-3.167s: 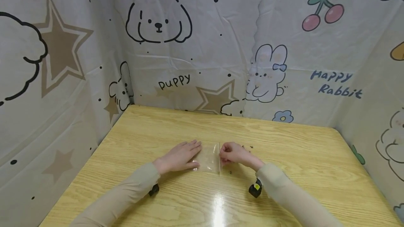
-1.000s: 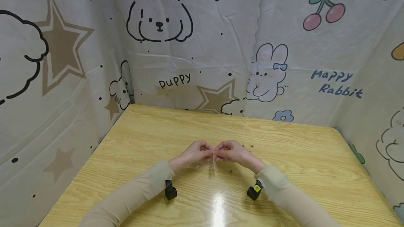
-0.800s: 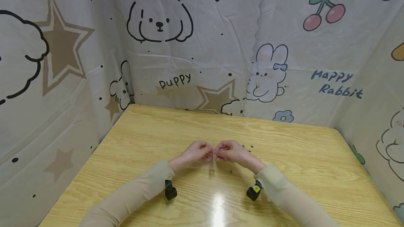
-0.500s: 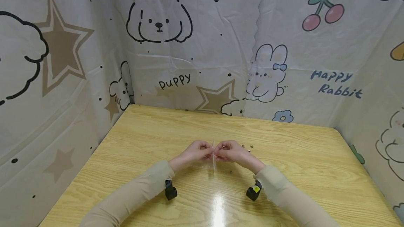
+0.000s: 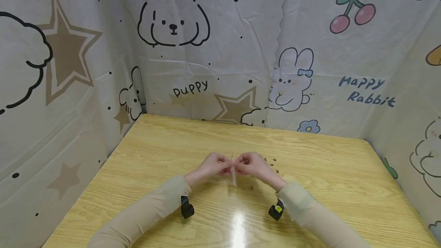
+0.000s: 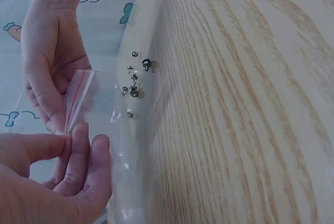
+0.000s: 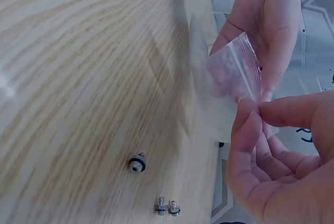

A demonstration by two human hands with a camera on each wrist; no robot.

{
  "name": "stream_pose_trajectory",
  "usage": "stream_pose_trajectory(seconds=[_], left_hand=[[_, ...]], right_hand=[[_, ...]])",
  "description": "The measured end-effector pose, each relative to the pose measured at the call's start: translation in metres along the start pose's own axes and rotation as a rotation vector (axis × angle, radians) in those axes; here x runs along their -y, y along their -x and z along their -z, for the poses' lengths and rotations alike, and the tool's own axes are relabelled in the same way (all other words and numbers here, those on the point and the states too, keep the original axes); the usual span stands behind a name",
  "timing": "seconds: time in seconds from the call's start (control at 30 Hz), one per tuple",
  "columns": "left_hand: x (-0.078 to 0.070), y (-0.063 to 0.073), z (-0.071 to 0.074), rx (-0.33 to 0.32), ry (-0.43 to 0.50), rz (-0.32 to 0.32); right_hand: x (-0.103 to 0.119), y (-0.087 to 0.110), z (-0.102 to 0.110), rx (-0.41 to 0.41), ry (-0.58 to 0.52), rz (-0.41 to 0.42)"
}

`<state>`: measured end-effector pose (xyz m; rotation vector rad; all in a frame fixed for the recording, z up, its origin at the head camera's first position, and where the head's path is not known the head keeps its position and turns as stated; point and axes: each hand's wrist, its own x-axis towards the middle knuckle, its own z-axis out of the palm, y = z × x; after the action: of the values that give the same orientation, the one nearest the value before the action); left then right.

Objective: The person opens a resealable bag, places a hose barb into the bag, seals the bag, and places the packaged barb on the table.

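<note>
A clear zip-lock bag is held up between both hands just above the table, its seal strip running upright; a red line marks the seal in the left wrist view. My left hand pinches the bag at the strip between thumb and fingers. My right hand pinches the same edge from the opposite side, fingertips close to the left's. Several small metal threaded fittings with dark rings, one fitting nearest, lie on the table beside the right hand. The bag's body is partly hidden by the left hand in the head view.
The wood-grain table runs back to a printed cloth backdrop, with more cloth at the left and right. One fitting lies apart, in front of the right hand. Black wrist cameras hang under both cuffs.
Since the oldest frame, the left hand has gone from lying flat on the bag to pinching its edge, and the bag has been lifted. Over the last second, the hands have barely shifted.
</note>
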<state>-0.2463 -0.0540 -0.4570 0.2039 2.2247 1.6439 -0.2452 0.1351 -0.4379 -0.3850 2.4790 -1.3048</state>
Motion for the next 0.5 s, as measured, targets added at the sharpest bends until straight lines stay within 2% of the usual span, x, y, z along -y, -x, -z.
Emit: stream_pose_trajectory(seconds=[0.27,0.5], left_hand=[[-0.0001,-0.0005,0.0001,0.013,0.023,-0.002],[-0.0013,0.0002,0.0013,0.034,-0.153,-0.117]], right_hand=[[0.0006,-0.0015,0.0033,0.027,-0.061,-0.035],[-0.0032,-0.0026,0.0048,0.065,-0.117,-0.036]])
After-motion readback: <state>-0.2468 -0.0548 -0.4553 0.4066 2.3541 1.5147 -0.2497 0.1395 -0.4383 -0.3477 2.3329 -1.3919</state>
